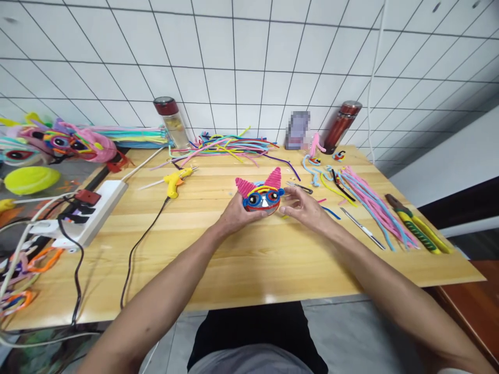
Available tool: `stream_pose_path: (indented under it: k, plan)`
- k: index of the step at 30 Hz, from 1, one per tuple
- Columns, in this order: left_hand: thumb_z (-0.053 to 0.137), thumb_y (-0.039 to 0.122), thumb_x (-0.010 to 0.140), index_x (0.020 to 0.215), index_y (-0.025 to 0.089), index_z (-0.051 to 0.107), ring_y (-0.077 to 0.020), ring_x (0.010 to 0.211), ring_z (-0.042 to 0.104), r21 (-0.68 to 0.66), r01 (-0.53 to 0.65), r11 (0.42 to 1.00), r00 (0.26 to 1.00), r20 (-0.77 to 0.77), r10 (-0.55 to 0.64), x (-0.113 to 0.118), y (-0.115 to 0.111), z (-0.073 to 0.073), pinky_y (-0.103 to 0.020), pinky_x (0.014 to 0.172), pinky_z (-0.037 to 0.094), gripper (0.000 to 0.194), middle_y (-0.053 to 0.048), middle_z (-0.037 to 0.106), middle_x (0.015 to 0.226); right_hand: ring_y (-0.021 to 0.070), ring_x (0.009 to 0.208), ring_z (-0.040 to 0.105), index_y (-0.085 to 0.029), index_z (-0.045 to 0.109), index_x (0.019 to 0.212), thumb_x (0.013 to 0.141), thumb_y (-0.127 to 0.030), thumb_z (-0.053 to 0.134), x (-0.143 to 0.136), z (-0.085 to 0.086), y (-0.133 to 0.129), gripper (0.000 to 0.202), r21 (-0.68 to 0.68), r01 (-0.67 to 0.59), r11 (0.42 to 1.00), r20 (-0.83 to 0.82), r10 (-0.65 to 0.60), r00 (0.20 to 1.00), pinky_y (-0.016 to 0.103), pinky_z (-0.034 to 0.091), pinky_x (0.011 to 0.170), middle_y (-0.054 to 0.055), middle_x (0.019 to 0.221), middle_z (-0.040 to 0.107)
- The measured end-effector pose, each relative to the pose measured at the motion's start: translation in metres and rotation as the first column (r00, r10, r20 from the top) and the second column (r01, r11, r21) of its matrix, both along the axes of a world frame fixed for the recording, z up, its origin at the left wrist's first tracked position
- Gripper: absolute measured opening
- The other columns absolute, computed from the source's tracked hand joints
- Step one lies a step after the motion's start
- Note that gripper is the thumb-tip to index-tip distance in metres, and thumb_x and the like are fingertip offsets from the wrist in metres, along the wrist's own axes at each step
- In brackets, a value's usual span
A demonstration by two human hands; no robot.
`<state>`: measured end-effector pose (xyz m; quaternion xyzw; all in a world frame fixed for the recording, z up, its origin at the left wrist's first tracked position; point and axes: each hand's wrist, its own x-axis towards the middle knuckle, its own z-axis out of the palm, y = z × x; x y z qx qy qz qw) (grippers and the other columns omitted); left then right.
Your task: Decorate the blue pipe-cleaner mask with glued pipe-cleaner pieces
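1. The small animal-face craft of coloured fuzzy stems, with pink pointed ears and blue-ringed eyes [265, 198], is held just above the middle of the worktop of pale, glossy wood [249, 259].
2. The left hand [234, 212] holds it by its left side, the thumb laid along the lower edge.
3. The right hand [306, 206] is at its other side, fingers bent with a narrow gap beside the blue round end; whether they grip it, I cannot tell.
4. Just behind the right hand lies a small dark-handled cutting tool [302, 188].
5. Farther right are a slim silver craft knife [362, 228], a bundle of pink and light-blue fuzzy stems [374, 205] and pliers with green-and-yellow handles [419, 226].
6. To the left, a yellow glue gun [173, 184] lies near a long white power strip [95, 210].
7. Toward the white tiled wall [253, 47] lies a multicoloured heap of fuzzy stems [230, 145].
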<state>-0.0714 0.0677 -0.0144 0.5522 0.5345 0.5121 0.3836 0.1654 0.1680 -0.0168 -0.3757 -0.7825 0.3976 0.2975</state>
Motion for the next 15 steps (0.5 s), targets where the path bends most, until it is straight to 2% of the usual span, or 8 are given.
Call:
stream_pose_path:
  k: [4, 8, 15]
  plan:
    - [0.095, 0.043, 0.068, 0.135, 0.016, 0.059, -0.0334, 0.124, 0.072, 0.017, -0.021, 1.0, 1.0, -0.023, 0.022, -0.003, 0.003, -0.01, -0.048, 0.109, 0.059, 0.081, -0.015, 0.073, 0.135, 0.0286, 0.107, 0.072, -0.025, 0.064, 0.13, 0.075, -0.051, 0.089, -0.006, -0.001, 0.003, 0.066, 0.014, -0.057, 0.998, 0.041, 0.057, 0.998, 0.041, 0.059, 0.083, 0.009, 0.12, 0.075]
    - [0.095, 0.045, 0.068, 0.139, 0.017, 0.058, -0.0329, 0.126, 0.07, 0.046, -0.012, 0.999, 0.999, -0.04, 0.014, -0.006, 0.005, -0.017, -0.049, 0.11, 0.057, 0.084, -0.014, 0.072, 0.136, 0.0259, 0.1, 0.072, -0.024, 0.065, 0.123, 0.08, -0.052, 0.084, -0.013, -0.009, -0.006, 0.055, -0.04, -0.066, 0.997, -0.03, 0.064, 0.997, 0.039, 0.058, 0.083, 0.007, 0.114, 0.076]
    - [0.096, 0.047, 0.067, 0.137, 0.017, 0.057, -0.0314, 0.123, 0.072, 0.049, 0.03, 0.998, 1.0, -0.009, -0.03, -0.006, 0.003, -0.015, -0.046, 0.107, 0.06, 0.086, -0.014, 0.073, 0.135, 0.0245, 0.094, 0.071, -0.024, 0.067, 0.117, 0.081, -0.051, 0.084, -0.013, -0.013, -0.014, 0.048, -0.055, -0.064, 0.996, -0.054, 0.061, 0.997, 0.037, 0.057, 0.08, 0.006, 0.11, 0.077]
